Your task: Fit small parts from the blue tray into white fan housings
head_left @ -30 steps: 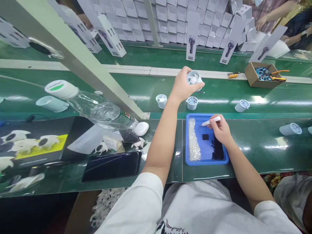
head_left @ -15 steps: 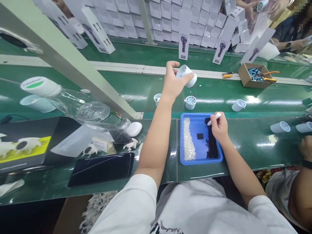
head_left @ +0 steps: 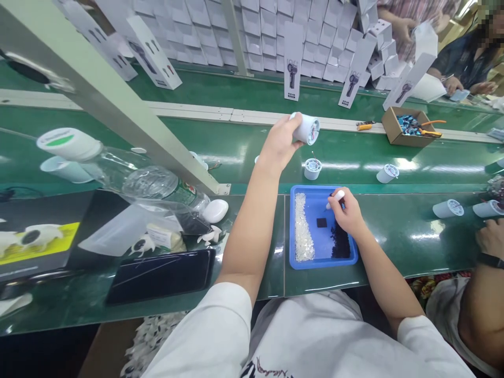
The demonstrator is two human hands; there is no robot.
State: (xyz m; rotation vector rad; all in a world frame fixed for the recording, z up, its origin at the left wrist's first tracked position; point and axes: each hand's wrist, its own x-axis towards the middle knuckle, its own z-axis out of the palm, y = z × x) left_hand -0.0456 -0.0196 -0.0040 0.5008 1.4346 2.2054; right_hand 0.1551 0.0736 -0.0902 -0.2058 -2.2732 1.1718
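Note:
My left hand [head_left: 280, 140] grips a light blue cylindrical housing [head_left: 307, 128] above the green belt, its inner end with small parts facing right. My right hand [head_left: 348, 211] is closed around a white pen-like tool [head_left: 336, 199], tip pointing down-left over the blue tray [head_left: 293, 231]. White granules [head_left: 304, 231] lie along the tray's left side and black granules [head_left: 340, 242] along its right, partly hidden by my right hand. A small black square [head_left: 322, 222] rests between them. Just beyond the tray stands another light blue housing [head_left: 313, 168] with a wire at its top.
More housings [head_left: 387, 173] stand to the right. A cardboard box [head_left: 405, 127] with blue parts and orange-handled pliers is at the back right. To the left are a plastic bottle [head_left: 149, 176], a dark phone [head_left: 161, 276] and a slanted metal post [head_left: 129, 105]. A co-worker's hand [head_left: 490, 239] is at far right.
My left hand has turned the housing so its inner end faces right. My right hand has shifted left with the tool, off the black granules. Housings behind my left forearm have moved left.

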